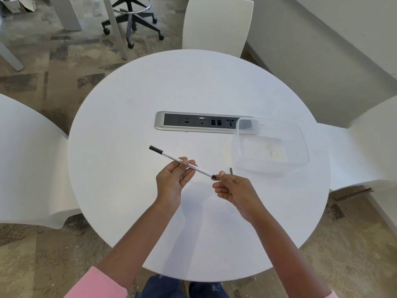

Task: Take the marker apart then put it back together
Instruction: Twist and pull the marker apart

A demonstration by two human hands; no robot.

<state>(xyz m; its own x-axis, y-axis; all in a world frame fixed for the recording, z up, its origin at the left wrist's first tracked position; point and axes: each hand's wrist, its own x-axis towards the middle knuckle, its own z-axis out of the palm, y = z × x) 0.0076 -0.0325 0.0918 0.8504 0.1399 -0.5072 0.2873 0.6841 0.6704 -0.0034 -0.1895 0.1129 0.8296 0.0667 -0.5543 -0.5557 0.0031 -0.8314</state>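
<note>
Marker (169,157) held above the round white bench (129,125), slanting from its black cap (155,149) at far left down to a dark near end. My left hand (171,183) grips the white barrel about midway, fingers curled round it. My right hand (233,190) pinches the dark near end between thumb and curled fingers. Small dark piece (231,171) lies on the bench just beyond the right hand, apart from the marker, near the clear plastic tub (306,145).

Handling, my estimate: light, stiff, smooth plastic, probably slippery. The barrel is thin, so work along its axis and do not bend it. Best hold is the barrel, not the cap. The loose piece looks round and may roll, and the bench has no lip.

Room: open bench to left and front, socket strip (202,122) behind, tub to the right
</note>
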